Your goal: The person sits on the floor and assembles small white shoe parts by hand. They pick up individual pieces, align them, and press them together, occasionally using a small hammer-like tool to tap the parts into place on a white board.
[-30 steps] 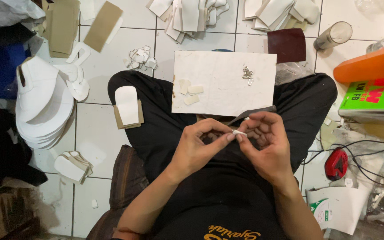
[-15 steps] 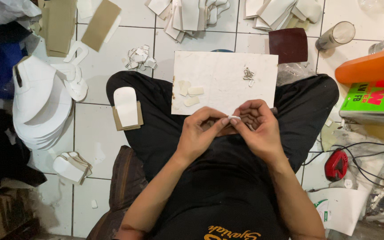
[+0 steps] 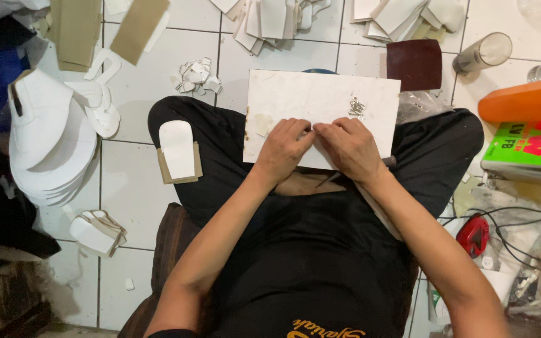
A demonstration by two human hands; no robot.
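White board (image 3: 308, 100) lies across the seated person's lap, with the left hand (image 3: 281, 152) and right hand (image 3: 349, 148) pressed down together on its near edge, fingertips meeting, small metal bits (image 3: 356, 107) just beyond, a green box (image 3: 529, 147) right, a clear cup (image 3: 484, 54) farther off
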